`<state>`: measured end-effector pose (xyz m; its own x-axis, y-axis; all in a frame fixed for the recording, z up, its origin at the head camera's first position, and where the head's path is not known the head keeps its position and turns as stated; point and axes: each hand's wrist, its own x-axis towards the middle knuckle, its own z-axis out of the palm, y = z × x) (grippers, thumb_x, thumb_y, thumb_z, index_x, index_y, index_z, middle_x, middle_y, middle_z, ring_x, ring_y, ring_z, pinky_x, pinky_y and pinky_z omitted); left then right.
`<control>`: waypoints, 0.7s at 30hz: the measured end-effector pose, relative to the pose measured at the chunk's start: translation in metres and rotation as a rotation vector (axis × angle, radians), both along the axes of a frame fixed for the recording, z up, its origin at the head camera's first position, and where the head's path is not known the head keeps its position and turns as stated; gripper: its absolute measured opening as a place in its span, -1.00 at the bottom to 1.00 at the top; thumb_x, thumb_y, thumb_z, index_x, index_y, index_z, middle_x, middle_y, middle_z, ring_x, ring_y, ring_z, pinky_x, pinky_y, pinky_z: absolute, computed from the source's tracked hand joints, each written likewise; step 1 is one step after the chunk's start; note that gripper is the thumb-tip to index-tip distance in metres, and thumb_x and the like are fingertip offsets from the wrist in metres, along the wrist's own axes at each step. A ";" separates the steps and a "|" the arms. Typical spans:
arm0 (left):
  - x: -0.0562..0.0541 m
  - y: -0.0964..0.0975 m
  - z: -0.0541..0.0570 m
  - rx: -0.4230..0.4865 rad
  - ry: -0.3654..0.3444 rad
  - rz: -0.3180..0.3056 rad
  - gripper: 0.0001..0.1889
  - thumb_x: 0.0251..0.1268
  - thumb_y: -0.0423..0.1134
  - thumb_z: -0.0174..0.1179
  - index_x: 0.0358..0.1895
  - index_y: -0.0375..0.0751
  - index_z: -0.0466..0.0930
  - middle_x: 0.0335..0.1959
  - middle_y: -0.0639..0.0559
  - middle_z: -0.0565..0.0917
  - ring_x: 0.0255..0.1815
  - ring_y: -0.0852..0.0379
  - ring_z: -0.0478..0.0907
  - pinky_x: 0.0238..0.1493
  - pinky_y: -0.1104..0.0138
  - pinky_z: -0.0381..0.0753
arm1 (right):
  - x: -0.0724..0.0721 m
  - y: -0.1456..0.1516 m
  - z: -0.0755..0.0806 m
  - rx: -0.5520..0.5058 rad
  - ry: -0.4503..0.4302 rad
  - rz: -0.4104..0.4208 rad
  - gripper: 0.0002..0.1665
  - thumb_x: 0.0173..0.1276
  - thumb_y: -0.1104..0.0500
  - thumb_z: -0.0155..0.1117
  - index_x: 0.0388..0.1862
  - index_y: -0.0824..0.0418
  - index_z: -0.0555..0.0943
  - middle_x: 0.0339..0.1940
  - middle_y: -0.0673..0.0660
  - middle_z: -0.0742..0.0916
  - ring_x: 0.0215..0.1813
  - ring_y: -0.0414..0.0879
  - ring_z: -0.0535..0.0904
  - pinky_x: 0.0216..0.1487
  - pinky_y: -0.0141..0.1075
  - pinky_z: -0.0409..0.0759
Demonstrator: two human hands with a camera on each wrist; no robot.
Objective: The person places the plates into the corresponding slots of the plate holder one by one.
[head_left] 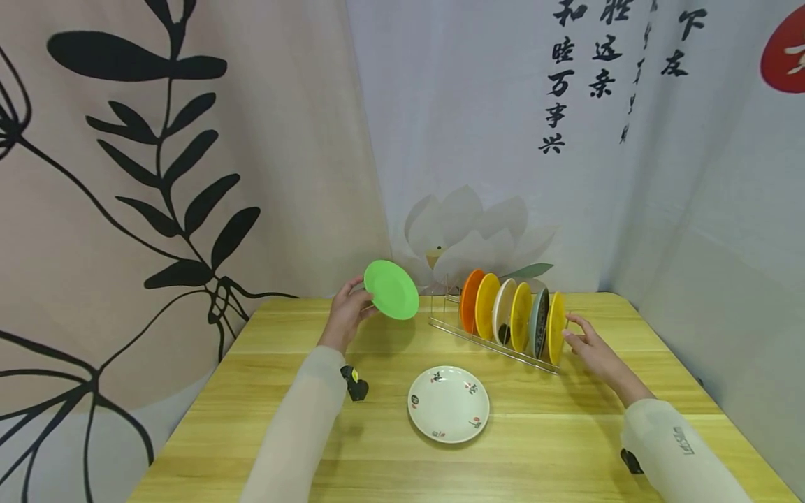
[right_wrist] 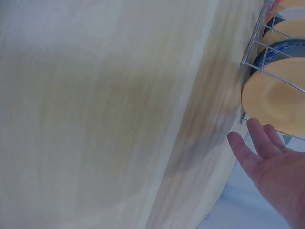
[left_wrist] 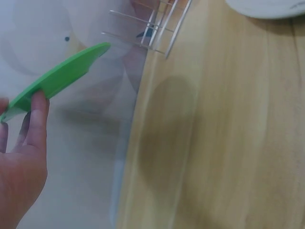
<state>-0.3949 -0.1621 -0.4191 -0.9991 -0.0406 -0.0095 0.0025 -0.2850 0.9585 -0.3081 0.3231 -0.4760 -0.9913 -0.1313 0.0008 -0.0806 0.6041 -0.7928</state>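
A green plate [head_left: 391, 290] is in my left hand [head_left: 352, 307], which pinches its left edge and holds it tilted above the back of the table. In the left wrist view the green plate [left_wrist: 62, 75] appears nearly edge-on between fingers and thumb. A wire dish rack [head_left: 493, 344] holds several plates upright, among them an orange plate [head_left: 469, 302] at its left end and a yellow plate [head_left: 556, 328] at its right end. My right hand [head_left: 594, 349] is at that right end, fingers extended beside the yellow plate [right_wrist: 276, 98]; whether they touch the wire I cannot tell.
A white plate with small printed motifs [head_left: 448, 405] lies flat on the wooden table [head_left: 534, 447], in front of the rack. Behind the table hangs a printed curtain [head_left: 302, 175], close to the rack's back.
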 end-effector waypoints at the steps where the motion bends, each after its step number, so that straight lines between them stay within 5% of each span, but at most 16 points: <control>1: 0.000 0.001 0.002 -0.003 0.005 0.004 -0.40 0.27 -0.52 0.14 0.40 -0.17 0.32 0.17 -0.23 0.56 -0.15 0.02 0.66 -0.11 0.26 0.70 | 0.000 0.000 0.000 -0.001 -0.001 0.002 -0.21 0.66 -0.14 -0.27 0.58 0.30 -0.17 0.35 0.70 0.26 0.23 0.59 0.36 0.15 0.37 0.41; 12: -0.008 0.016 0.019 -0.020 0.029 -0.016 -0.40 0.23 -0.51 0.16 0.36 -0.14 0.38 0.15 -0.22 0.60 -0.16 0.02 0.68 0.11 0.04 0.62 | 0.000 -0.001 0.001 0.004 -0.004 -0.001 -0.21 0.66 -0.14 -0.27 0.58 0.30 -0.17 0.35 0.70 0.26 0.23 0.58 0.37 0.15 0.38 0.40; 21: -0.014 0.031 0.024 0.019 0.055 -0.026 -0.45 0.25 -0.55 0.12 0.34 -0.24 0.37 0.10 -0.24 0.61 -0.27 0.08 0.67 0.01 0.08 0.67 | -0.001 0.000 0.000 0.001 -0.010 -0.007 -0.21 0.65 -0.16 -0.27 0.58 0.28 -0.16 0.35 0.69 0.27 0.25 0.58 0.36 0.15 0.39 0.38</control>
